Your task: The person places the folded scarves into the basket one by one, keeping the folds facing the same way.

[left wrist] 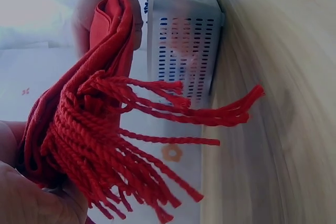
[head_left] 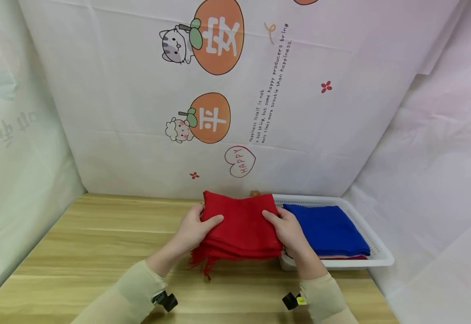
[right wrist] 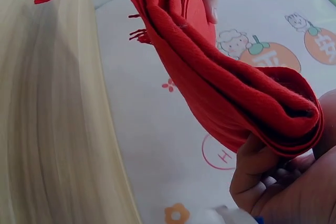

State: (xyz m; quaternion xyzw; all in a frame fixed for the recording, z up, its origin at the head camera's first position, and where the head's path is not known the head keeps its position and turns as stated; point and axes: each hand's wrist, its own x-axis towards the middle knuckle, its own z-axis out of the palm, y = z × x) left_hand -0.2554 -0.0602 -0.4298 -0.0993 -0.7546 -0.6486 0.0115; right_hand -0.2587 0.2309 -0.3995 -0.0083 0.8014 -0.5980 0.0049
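A folded red scarf [head_left: 241,225] is held up between both hands, over the table and beside the basket. My left hand [head_left: 192,229] grips its left edge, thumb on top and fingers underneath. On the opposite edge my right hand [head_left: 289,229] grips in the same way, its thumb lying over the cloth. Twisted fringe [left wrist: 100,145] hangs from the scarf's left end in the left wrist view. Several folded layers show at the scarf's edge [right wrist: 236,82] in the right wrist view, with the right fingers curled beneath them.
A white perforated basket [head_left: 381,256] stands on the right of the wooden table [head_left: 97,252]. Inside it lies a folded blue cloth [head_left: 328,229] over pink and dark red ones. A printed white sheet [head_left: 138,112] rises behind the table, and white sheets hang at both sides.
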